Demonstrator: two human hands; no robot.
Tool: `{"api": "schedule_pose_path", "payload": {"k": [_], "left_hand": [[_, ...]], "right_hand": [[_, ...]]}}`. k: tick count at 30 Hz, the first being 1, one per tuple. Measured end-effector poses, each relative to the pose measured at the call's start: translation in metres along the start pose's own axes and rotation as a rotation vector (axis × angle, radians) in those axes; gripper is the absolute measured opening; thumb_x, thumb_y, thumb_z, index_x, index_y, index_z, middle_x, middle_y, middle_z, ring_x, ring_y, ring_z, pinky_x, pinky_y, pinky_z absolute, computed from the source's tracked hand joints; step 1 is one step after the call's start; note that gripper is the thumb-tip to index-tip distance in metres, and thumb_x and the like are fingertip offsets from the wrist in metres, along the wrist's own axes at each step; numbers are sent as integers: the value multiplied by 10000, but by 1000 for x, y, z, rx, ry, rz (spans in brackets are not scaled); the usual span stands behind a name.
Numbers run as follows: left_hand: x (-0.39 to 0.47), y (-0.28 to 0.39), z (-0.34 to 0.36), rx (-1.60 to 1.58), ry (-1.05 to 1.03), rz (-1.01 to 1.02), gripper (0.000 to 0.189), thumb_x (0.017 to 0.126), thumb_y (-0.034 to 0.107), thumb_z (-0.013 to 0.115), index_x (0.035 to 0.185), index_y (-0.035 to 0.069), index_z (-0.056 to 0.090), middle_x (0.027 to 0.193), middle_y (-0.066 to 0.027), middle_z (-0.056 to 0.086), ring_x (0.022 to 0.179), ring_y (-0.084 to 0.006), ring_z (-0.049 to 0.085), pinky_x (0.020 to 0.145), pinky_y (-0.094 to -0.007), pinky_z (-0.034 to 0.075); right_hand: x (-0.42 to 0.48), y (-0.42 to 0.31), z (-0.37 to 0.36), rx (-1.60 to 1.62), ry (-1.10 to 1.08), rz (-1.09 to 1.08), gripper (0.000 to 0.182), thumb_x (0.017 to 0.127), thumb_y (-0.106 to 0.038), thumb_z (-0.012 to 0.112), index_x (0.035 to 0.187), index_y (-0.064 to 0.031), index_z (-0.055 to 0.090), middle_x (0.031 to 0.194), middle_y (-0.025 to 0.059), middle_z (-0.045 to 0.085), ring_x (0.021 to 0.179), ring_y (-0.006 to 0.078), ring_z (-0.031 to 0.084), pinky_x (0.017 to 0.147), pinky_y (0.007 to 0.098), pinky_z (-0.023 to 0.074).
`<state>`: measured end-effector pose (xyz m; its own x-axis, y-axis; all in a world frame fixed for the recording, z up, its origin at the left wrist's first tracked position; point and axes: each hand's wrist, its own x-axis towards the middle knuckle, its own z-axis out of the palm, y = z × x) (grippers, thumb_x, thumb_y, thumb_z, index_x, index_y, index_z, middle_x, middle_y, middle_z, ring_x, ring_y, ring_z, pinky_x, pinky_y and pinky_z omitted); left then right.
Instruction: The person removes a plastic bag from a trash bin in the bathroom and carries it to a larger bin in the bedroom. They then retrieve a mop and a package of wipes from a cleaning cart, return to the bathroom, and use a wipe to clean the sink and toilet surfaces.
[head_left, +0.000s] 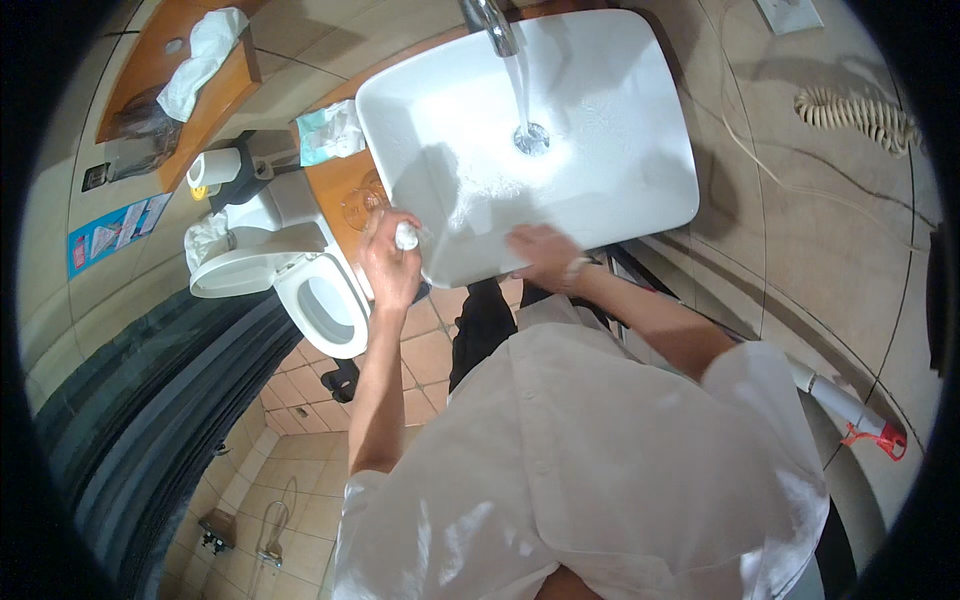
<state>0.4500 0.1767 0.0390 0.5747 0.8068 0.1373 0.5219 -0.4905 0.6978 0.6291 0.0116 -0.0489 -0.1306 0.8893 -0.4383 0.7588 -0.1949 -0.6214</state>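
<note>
My left hand (390, 259) is closed around a small white wad (406, 236), perhaps tissue or cloth, at the left front corner of a white ceramic washbasin (637, 180). My right hand (546, 256), blurred, is over the basin's front rim with its thumb apart from the fingers; nothing shows in it. From the chrome faucet (496, 30) a stream of water (523, 94) runs onto the metal drain (532, 139). Close beyond my left hand, clear glassware (361, 204) stands on the wooden counter (330, 191).
A tissue pack (330, 133) lies left of the basin. Farther left are a toilet (326, 304) with its lid raised, a toilet roll (215, 168) and a wooden shelf (217, 94). A dark striped curtain (165, 420) hangs lower left. A coiled cord (855, 120) is at right.
</note>
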Motion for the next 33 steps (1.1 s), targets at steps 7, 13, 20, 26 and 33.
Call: {"api": "schedule_pose_path", "payload": {"k": [7, 13, 20, 26, 33], "left_hand": [[-19, -7, -15, -85, -3, -86, 94, 784, -76, 573, 823, 10, 570, 834, -99, 613, 807, -241, 604, 758, -321, 469], [-34, -25, -16, -131, -58, -146, 98, 795, -73, 565, 825, 20, 573, 827, -85, 602, 796, -219, 596, 747, -305, 463], [-24, -20, -24, -274, -155, 11, 146, 773, -90, 542, 840, 33, 582, 811, -86, 587, 794, -222, 590, 752, -306, 454], [-45, -17, -50, -242, -119, -24, 161, 740, -111, 564, 831, 21, 563, 829, -86, 597, 816, -209, 595, 770, -296, 454], [-53, 16, -70, -237, -74, -19, 90, 774, -49, 546, 796, 35, 568, 800, -78, 594, 799, -193, 591, 753, -315, 466]], "right_hand": [[-12, 33, 13, 345, 335, -308, 184, 807, -126, 648, 981, -88, 693, 1024, 36, 703, 919, 220, 664, 814, 326, 529], [-140, 40, -100, 1044, -13, 500, 61, 799, -84, 688, 795, -27, 667, 762, 82, 694, 728, 138, 663, 653, 260, 535], [-313, 118, 221, 932, -169, 683, 266, 878, -243, 636, 1119, -131, 625, 1129, 64, 654, 1036, 252, 632, 910, 396, 497], [-111, -16, -6, 844, 470, 307, 312, 938, -322, 566, 1044, -50, 676, 904, 109, 686, 772, 222, 634, 741, 312, 490], [95, 94, -21, -207, 359, 722, 269, 928, -221, 455, 1038, -85, 659, 1168, 137, 595, 1084, 296, 564, 897, 446, 447]]}}
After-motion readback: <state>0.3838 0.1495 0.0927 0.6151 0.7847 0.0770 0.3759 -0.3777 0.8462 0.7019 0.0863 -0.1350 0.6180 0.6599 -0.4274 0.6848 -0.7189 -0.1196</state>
